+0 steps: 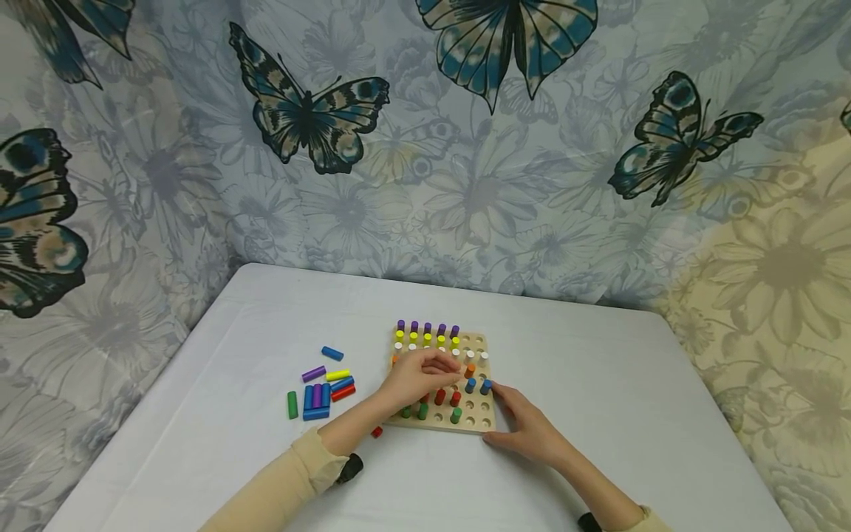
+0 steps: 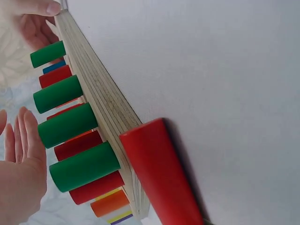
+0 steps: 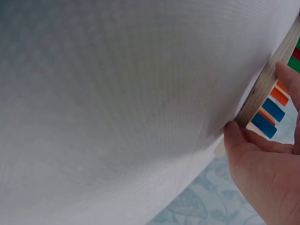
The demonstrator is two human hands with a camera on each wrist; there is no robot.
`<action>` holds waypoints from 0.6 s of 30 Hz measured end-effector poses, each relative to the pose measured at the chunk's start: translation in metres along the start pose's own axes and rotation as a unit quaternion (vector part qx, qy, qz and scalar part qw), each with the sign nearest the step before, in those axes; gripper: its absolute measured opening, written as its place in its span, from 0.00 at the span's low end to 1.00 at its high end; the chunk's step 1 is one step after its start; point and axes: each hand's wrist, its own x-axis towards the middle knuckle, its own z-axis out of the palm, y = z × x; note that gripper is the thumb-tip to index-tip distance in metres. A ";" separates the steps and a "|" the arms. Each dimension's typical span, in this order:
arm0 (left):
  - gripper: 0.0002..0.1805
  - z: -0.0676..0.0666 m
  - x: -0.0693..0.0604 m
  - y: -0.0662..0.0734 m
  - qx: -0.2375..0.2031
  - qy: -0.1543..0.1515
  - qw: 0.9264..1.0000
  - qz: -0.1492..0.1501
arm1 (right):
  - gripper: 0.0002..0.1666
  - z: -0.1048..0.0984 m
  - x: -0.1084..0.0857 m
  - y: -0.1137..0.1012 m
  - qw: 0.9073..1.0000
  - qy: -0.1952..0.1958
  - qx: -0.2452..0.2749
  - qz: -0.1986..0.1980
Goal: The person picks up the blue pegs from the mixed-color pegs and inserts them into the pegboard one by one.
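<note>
A wooden pegboard point(image 1: 475, 423) on the table holds rows of coloured pegs: purple at the back, then yellow, white, orange, blue, red and green. My left hand point(image 1: 415, 380) hovers over the board's middle, hiding some pegs. In the left wrist view its fingers point(image 2: 32, 133) are extended, with no peg visible among them. My right hand point(image 1: 532, 428) holds the board at its right front corner, thumb at the front and fingers along the right side. In the right wrist view, this hand point(image 3: 267, 173) touches the board's edge, near blue pegs point(image 3: 264, 124).
Loose pegs lie left of the board: a green peg point(image 1: 292, 405), a yellow peg point(image 1: 337, 375), a red peg point(image 1: 343, 393) and several blue and purple ones. Another red peg point(image 2: 161, 173) lies against the board's front left edge. Butterfly-patterned wall covering point(image 1: 465, 222) stands behind the table.
</note>
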 end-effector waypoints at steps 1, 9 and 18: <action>0.14 -0.002 -0.002 0.000 -0.010 0.002 1.000 -0.003 | 0.53 0.000 0.000 0.000 1.000 0.000 0.000 0.002; 0.15 -0.022 -0.017 0.000 -0.080 0.035 0.996 -0.032 | 0.54 0.001 0.000 0.000 1.000 0.003 -0.010 0.010; 0.19 -0.048 -0.031 -0.002 -0.107 0.061 0.991 -0.050 | 0.54 -0.001 0.001 -0.001 1.000 0.004 -0.007 0.022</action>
